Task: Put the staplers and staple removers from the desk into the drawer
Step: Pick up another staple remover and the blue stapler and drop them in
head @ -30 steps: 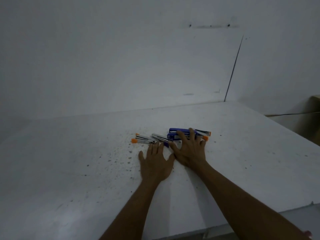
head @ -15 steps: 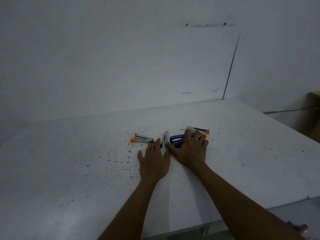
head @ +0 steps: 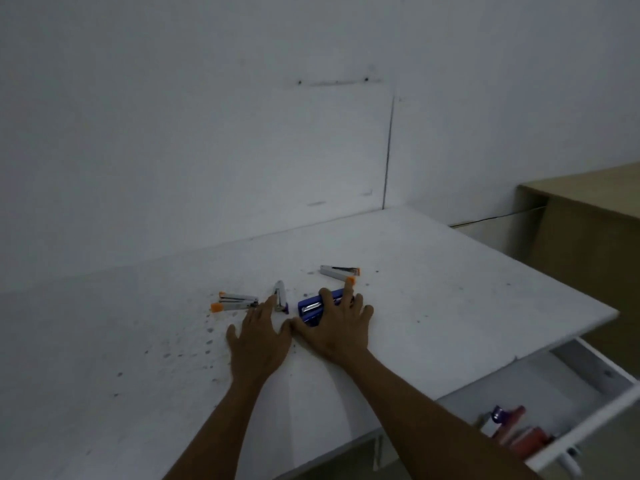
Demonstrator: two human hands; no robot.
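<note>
Hands on the white desk (head: 450, 289), both flat and spread. Right hand (head: 334, 327) lying over the blue stapler (head: 313, 308), fingers splayed across it and pressing down rather than curled round it; no firm grasp to be made out. Left hand (head: 259, 336) open and released, index tip just beside the small silver-and-purple remover (head: 280, 299), perhaps touching it, too close to call.

Compared with a second ago: cluster broken up. Then bunched tight under the fingertips; now fanned out, the orange-tipped stapler (head: 233, 303) off to the left, a second orange-tipped one (head: 341, 271) beyond the right fingertips, well apart from the first. Blue stapler dragged nearer the body.

Drawer (head: 588, 441) now in sight at the lower right, pulled open, with red and purple items already inside.

Meaning for the task, as a judgement: pieces separated for easier single pick-up; four items left on the desk, none lifted yet, drawer ready on the right-hand side.
</note>
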